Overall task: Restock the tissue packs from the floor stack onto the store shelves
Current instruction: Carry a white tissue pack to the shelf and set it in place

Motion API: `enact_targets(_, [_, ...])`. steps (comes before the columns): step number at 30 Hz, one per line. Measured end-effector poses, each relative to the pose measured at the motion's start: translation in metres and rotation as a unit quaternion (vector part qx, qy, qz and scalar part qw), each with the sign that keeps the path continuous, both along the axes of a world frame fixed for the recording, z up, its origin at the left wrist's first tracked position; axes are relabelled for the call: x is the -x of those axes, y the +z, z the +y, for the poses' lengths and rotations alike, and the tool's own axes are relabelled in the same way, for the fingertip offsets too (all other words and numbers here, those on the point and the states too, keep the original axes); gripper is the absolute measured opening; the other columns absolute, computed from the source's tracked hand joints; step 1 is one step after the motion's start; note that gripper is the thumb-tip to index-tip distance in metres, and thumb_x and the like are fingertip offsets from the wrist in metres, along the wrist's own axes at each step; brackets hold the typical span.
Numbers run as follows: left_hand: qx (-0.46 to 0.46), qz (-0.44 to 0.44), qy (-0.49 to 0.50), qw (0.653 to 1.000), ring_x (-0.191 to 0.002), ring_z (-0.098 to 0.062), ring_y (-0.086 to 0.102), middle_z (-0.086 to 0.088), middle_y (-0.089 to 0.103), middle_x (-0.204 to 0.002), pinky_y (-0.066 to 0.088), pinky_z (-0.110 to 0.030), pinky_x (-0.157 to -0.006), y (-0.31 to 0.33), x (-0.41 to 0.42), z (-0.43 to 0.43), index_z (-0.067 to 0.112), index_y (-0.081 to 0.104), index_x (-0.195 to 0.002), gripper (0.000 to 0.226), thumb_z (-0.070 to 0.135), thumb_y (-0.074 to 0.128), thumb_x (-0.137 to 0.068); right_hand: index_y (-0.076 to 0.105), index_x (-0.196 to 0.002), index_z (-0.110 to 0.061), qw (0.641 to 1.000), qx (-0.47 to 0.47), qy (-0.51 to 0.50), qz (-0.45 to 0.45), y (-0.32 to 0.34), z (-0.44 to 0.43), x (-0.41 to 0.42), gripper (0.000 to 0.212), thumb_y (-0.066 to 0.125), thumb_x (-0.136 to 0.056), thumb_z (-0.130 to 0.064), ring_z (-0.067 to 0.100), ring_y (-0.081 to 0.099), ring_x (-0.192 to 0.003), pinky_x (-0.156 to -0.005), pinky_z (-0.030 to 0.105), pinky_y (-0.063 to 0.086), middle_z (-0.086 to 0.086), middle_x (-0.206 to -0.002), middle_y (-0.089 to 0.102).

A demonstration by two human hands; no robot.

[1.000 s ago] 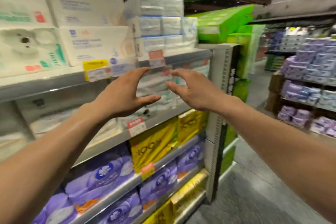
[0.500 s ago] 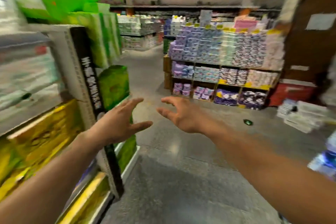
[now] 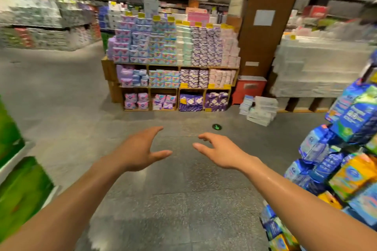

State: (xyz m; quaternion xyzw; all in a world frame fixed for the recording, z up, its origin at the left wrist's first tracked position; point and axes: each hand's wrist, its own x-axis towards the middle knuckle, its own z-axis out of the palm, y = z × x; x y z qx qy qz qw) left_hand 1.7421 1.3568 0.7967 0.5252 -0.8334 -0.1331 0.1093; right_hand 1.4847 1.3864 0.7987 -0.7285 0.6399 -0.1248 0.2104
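A stack of white tissue packs (image 3: pixel 260 110) sits on the grey floor at the foot of a brown pillar, far ahead to the right. My left hand (image 3: pixel 140 150) and my right hand (image 3: pixel 219 150) are held out in front of me over the bare floor, palms facing each other, fingers spread and relaxed, holding nothing. Both hands are well short of the stack. The shelves I was facing have passed out of view on the left; only green packs (image 3: pixel 18 187) at the shelf end show there.
A wooden display (image 3: pixel 175 65) of purple, blue and pink packs stands ahead. The brown pillar (image 3: pixel 267 26) with a red box (image 3: pixel 248 87) at its base is right of it. Blue and orange packs (image 3: pixel 342 167) crowd the right edge. Open aisle floor lies between.
My view has swung right, away from the shelves to the open aisle. Both hands stayed open and empty, dropping lower in view. The floor stack has come into sight.
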Motion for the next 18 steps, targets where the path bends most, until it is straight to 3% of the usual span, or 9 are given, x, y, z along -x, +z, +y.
enact_targets(5, [-0.005,-0.015,-0.09,0.996,-0.142,-0.017,0.036,0.001,0.033,-0.159,0.031,-0.03,-0.114,0.007,0.06,-0.136,0.028,0.022,-0.155,0.116,0.094,0.026,-0.06,0.043,-0.149,-0.019,0.995,-0.003,-0.103,0.016,0.001,-0.093,0.066,0.069,0.046,-0.096,-0.063,0.019,0.047,-0.137,-0.111,0.035,0.041,0.001,-0.153,0.047])
enact_targets(11, [-0.027,-0.031,-0.157,0.987,-0.142,-0.02,0.036,-0.002,0.033,-0.159,0.033,-0.035,-0.116,-0.022,0.158,-0.274,0.023,0.024,-0.155,0.097,0.079,0.045,-0.079,0.039,-0.151,-0.018,0.981,-0.005,-0.193,0.02,-0.014,-0.18,0.153,0.07,0.044,-0.097,-0.062,0.02,0.043,-0.14,-0.112,0.034,0.038,0.002,-0.156,0.042])
enact_targets(18, [-0.065,-0.049,-0.246,0.966,-0.143,-0.021,0.035,-0.002,0.03,-0.16,0.032,-0.034,-0.115,-0.059,0.315,-0.438,0.025,0.019,-0.157,0.096,0.078,0.046,-0.082,0.03,-0.156,-0.021,0.956,-0.014,-0.284,-0.065,-0.05,-0.308,0.284,0.083,0.042,-0.091,-0.071,0.019,0.037,-0.144,-0.115,0.034,0.033,0.0,-0.16,0.035])
